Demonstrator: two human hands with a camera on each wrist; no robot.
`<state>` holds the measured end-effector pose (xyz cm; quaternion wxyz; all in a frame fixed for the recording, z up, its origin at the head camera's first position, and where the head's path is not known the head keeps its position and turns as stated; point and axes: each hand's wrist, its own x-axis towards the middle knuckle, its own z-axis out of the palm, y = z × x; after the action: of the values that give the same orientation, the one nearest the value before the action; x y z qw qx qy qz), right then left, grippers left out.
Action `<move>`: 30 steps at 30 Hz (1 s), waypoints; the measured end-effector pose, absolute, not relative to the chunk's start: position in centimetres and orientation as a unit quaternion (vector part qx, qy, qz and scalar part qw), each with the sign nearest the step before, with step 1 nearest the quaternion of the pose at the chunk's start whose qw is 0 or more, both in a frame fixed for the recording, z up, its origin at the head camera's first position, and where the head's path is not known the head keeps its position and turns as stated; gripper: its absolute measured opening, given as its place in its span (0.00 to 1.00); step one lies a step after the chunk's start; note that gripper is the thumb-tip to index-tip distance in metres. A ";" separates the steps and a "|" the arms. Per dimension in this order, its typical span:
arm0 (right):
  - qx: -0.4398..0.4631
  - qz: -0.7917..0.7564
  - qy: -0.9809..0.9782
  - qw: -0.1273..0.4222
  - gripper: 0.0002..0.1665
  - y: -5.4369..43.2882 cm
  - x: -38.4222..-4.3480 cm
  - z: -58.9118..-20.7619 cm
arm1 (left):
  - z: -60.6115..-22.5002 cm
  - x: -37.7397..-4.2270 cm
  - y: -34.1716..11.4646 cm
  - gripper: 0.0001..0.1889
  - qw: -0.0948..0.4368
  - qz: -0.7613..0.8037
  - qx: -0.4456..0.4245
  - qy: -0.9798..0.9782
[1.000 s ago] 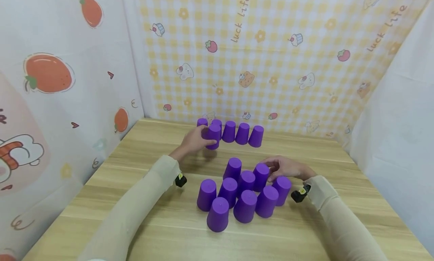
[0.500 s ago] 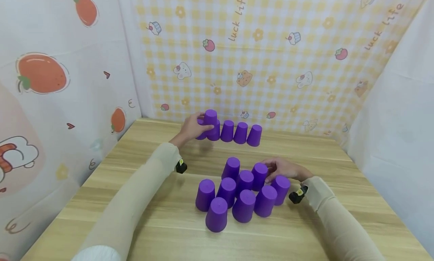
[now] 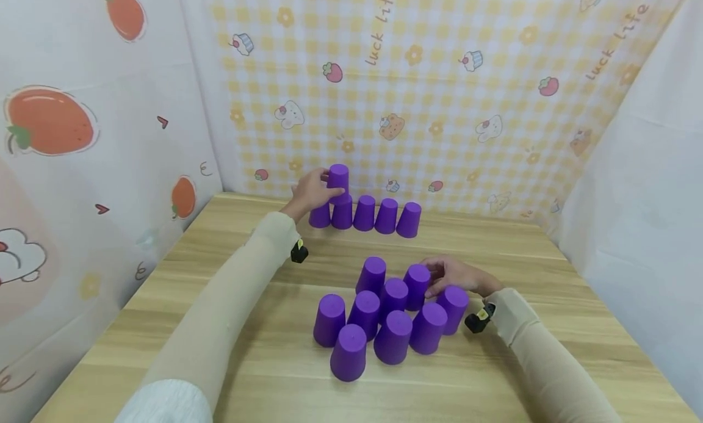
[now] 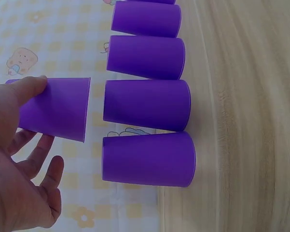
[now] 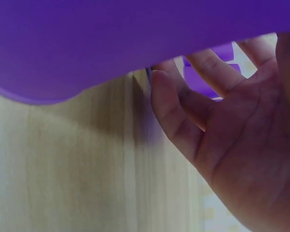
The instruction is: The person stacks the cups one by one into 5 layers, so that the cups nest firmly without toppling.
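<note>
My left hand (image 3: pixel 312 191) grips an upside-down purple plastic cup (image 3: pixel 338 180) between thumb and fingers. It hangs above the left end of a row of purple cups (image 3: pixel 365 213). In the left wrist view a narrow gap shows between the held cup's rim (image 4: pixel 87 110) and the top of a row cup (image 4: pixel 147 104). My right hand (image 3: pixel 458 275), fingers loosely bent, stays at the group of cups nearer me. Its fingertips are right at the side of a rear cup (image 3: pixel 416 285). A nearer cup (image 5: pixel 111 43) hides part of that hand in the right wrist view.
Several upside-down purple cups stand close together in front, such as one at the near end (image 3: pixel 349 353) and one beside my right wrist (image 3: pixel 453 310). All rest on a wooden table (image 3: pixel 263 374). A checked cloth backdrop (image 3: pixel 428 93) stands right behind the row.
My left hand has lifted the cup up and back, from in front of the row to above its left end. My right hand stays at the front group.
</note>
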<state>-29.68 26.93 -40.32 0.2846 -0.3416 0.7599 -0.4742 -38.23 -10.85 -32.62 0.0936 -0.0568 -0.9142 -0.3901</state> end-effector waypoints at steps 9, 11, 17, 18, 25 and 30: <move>-0.308 -0.490 0.783 0.227 0.31 27.0 -29.7 -40.7 | -33.2 -38.6 -11.1 0.34 0.087 -0.388 -0.036 -0.917; -0.301 -0.494 0.790 0.203 0.30 27.0 -29.8 -40.6 | -33.3 -38.7 -11.0 0.34 0.088 -0.387 -0.034 -0.917; -0.245 -0.481 0.832 0.124 0.24 26.7 -30.4 -40.2 | -33.5 -39.1 -11.0 0.33 0.090 -0.386 -0.034 -0.917; -0.227 -0.478 0.841 0.116 0.24 26.6 -30.4 -40.0 | -33.5 -39.2 -11.1 0.33 0.090 -0.386 -0.033 -0.917; -0.145 -0.471 0.866 0.083 0.30 25.7 -30.8 -38.8 | -34.0 -39.6 -11.4 0.32 0.091 -0.380 -0.026 -0.920; -0.126 -0.473 0.869 0.071 0.34 25.4 -31.3 -37.9 | -33.9 -39.6 -11.3 0.31 0.097 -0.376 -0.023 -0.921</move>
<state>-31.31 25.38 -37.88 0.0707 -0.1257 0.8692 -0.4731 -39.62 -11.25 -33.86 0.0972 -0.0231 -0.9213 -0.3757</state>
